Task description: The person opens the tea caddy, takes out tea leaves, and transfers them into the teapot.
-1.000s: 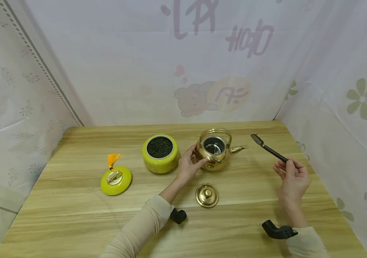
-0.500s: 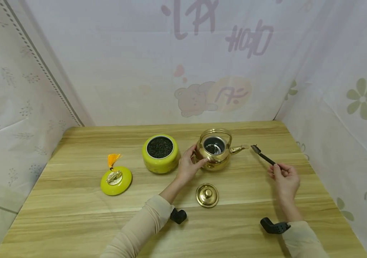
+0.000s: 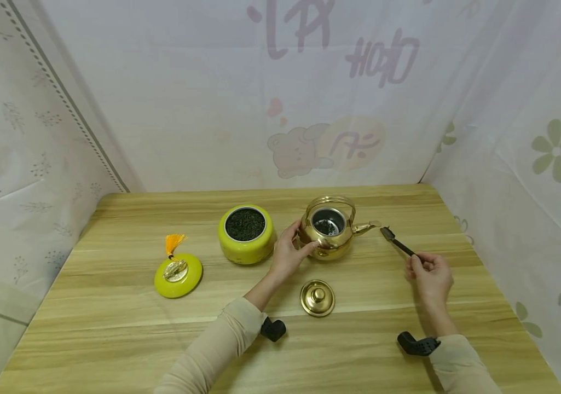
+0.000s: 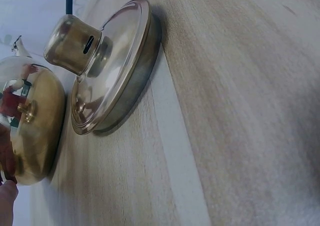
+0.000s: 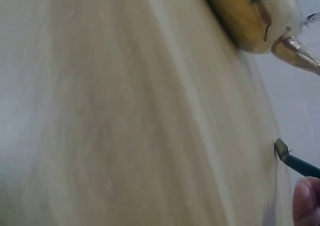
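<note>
A gold teapot (image 3: 328, 246) stands lidless on the table, with some dark tea leaves on its floor. My left hand (image 3: 290, 257) holds it by the left side, thumb at the front and fingers behind. To the right, my right hand (image 3: 430, 278) pinches the dark handle of a small tea scoop (image 3: 398, 242). The scoop's head, with dark bits on it, is low over the wood just beyond the spout tip; whether it touches the wood I cannot tell. In the right wrist view, the scoop (image 5: 283, 151) and a thumb (image 5: 304, 201) show at the edge.
A yellow-green tea jar (image 3: 244, 253) full of dark leaves stands left of the teapot. Its tasselled lid (image 3: 190, 273) lies farther left on the table (image 3: 113, 339). The gold teapot lid (image 3: 317, 298) lies in front of the pot. Printed cloth (image 3: 186, 109) hangs around the table.
My right hand and the tea scoop have moved left and lower, toward the spout's tip. The left hand and the teapot have stayed in place.
</note>
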Available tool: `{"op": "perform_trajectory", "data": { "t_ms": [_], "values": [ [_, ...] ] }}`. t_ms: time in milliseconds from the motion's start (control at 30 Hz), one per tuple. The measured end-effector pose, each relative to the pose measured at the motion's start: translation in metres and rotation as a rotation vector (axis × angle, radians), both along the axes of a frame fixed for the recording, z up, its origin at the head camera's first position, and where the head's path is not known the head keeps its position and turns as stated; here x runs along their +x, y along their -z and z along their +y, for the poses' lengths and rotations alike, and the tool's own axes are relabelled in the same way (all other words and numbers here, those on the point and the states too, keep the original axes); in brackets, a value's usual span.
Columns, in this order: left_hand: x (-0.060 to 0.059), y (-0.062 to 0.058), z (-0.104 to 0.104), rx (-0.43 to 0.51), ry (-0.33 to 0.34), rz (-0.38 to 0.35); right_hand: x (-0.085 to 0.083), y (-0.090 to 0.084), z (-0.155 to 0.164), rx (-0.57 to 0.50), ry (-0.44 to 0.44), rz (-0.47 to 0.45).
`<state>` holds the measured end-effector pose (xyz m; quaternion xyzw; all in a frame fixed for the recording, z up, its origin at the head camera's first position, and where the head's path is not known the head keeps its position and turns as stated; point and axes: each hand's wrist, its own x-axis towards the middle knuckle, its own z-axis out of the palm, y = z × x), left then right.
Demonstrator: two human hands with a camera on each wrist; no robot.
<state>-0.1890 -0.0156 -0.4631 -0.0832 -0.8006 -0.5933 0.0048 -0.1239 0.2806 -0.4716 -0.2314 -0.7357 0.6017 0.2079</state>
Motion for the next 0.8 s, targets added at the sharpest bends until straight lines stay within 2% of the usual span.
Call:
{"op": "perform_trajectory", "data": {
  "t_ms": [167,267,433,600,800],
  "values": [
    [-0.0008,0.0018,-0.0002,0.002,-0.001,0.002,0.0018,0.0078,0.0042,0.448,-0.055,-0.126],
    [-0.0007,0.0019,-0.0004,0.0,-0.001,0.005,0.0028,0.0102,0.0061,0.627,-0.075,-0.15],
    [-0.0003,0.0011,-0.0004,0.007,0.001,0.001,0.0032,0.011,0.0071,0.688,-0.15,-0.178],
    [-0.0006,0.0009,-0.0003,0.011,0.004,-0.005,0.0045,0.0101,0.0074,0.702,-0.214,-0.264],
    [-0.0013,0.0004,0.0003,0.004,0.002,-0.004,0.0035,0.0104,0.0085,0.718,-0.244,-0.299]
  ]
}}
